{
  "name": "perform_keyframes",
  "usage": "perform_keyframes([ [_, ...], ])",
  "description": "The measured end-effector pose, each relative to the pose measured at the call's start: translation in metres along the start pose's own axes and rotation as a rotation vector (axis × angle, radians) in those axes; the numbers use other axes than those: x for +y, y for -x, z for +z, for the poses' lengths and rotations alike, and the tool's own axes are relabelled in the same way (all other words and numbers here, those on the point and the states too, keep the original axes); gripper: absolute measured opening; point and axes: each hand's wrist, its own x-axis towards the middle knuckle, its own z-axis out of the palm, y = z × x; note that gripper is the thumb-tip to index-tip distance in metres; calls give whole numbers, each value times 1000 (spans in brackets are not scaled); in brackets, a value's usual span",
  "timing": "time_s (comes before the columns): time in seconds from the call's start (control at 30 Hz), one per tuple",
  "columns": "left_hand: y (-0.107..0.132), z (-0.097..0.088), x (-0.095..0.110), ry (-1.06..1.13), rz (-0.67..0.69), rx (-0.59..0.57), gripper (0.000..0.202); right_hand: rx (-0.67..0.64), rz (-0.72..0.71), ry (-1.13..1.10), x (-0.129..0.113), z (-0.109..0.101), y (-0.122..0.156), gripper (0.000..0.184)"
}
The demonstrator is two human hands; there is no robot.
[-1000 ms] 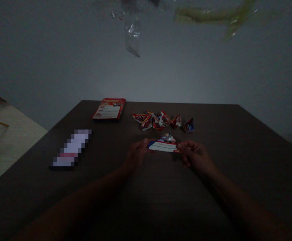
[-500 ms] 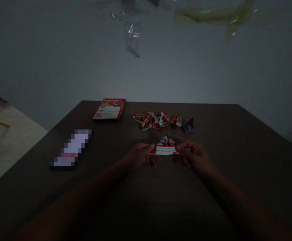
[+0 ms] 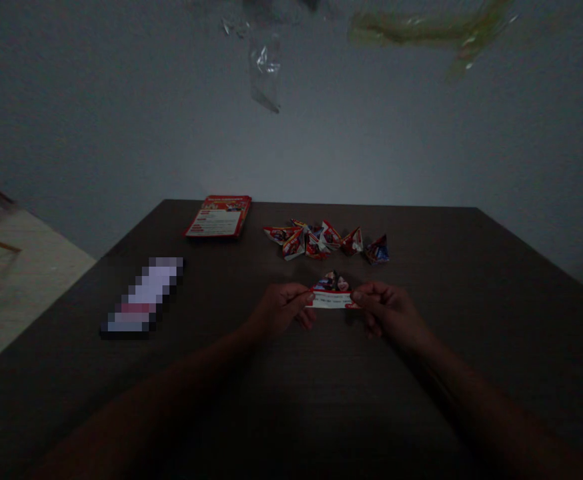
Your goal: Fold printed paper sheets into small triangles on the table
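A small printed paper strip (image 3: 332,298), white with red and blue print, is held between both hands just above the dark table (image 3: 471,320). My left hand (image 3: 280,310) pinches its left end. My right hand (image 3: 386,310) pinches its right end. A folded part of the paper stands up behind the strip. Beyond it lies a cluster of several folded paper triangles (image 3: 326,240) in the same print.
A red printed booklet (image 3: 219,216) lies at the table's far left. A blurred-out flat object (image 3: 144,295) lies at left. A pale wall stands behind the table, with clear plastic scraps (image 3: 265,70) hanging above. Floor shows beyond the left table edge.
My left hand has slid right along the strip, so the visible strip is shorter. The blue left end has been folded in or covered. My right hand has stayed put.
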Motion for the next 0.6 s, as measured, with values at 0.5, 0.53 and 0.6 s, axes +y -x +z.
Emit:
perform_keyframes([
  [0.5,3,-2,-2,-204,1,13,36,0,-39,156,0,4,2,39],
  [0.53,3,-1,-3,-211,7,22,36,11,-36,150,-1,4,2,40],
  [0.6,3,1,-3,-217,18,26,37,43,-20,122,-2,4,3,41],
])
